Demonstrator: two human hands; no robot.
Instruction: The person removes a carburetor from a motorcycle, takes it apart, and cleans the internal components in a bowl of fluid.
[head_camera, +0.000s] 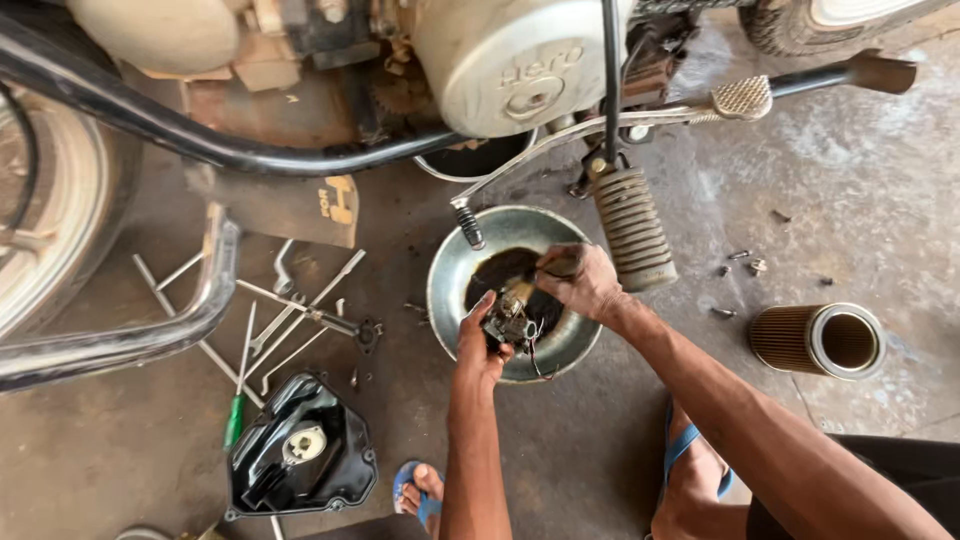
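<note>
- Carburettor-like small metal part (508, 322), grimy and with thin wires trailing from it, sits over the dark oily liquid in a round metal bowl (450, 262) on the concrete floor.
- Left hand (480, 345) grips the part from below, fingers curled tight around its body.
- Right hand (580, 283) comes in from above, fingers pinched narrow on a small brush-like tool (522, 291) whose tip touches the part; what exactly the tool is cannot be told.
- Just behind the bowl stands a motorcycle, with its ribbed rubber footpeg (632, 228) beside the right hand and the round engine cover (510, 62) above.
- Left of the bowl, spanners and rods (300, 310) lie scattered, with a green-handled screwdriver (236, 415) near them.
- A black plastic cover (300, 455) lies at the lower left.
- A cylindrical pleated air filter (818, 340) lies on its side to the right, well apart from the bowl.
</note>
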